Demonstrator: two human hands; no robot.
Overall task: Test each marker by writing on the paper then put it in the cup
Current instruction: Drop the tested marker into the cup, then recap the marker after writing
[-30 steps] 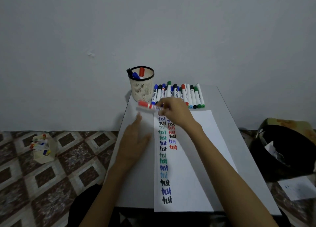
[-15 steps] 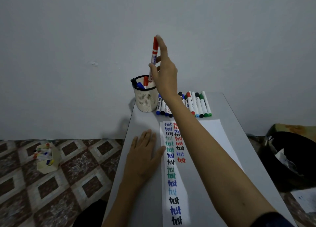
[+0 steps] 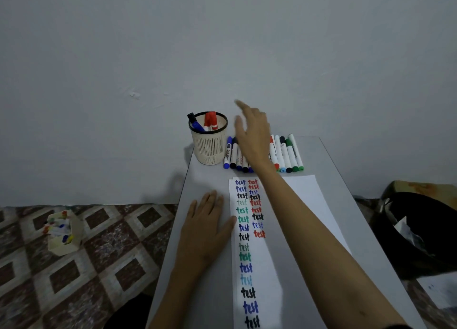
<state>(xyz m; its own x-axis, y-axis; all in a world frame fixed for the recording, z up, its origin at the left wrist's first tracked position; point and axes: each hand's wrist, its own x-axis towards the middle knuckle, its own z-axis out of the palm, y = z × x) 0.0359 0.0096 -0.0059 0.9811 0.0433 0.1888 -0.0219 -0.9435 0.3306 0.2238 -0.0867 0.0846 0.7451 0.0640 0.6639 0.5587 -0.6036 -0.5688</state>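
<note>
Right hand, fingers spread and empty, above the marker row beside the cup holding red markers; left hand flat on the table, thumb touching the paper

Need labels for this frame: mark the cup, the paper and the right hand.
cup (image 3: 210, 148), head view, on its slotted side wall.
paper (image 3: 304, 187), head view, on a bare patch near its far edge.
right hand (image 3: 254, 136), head view, on the back of the hand.
</note>
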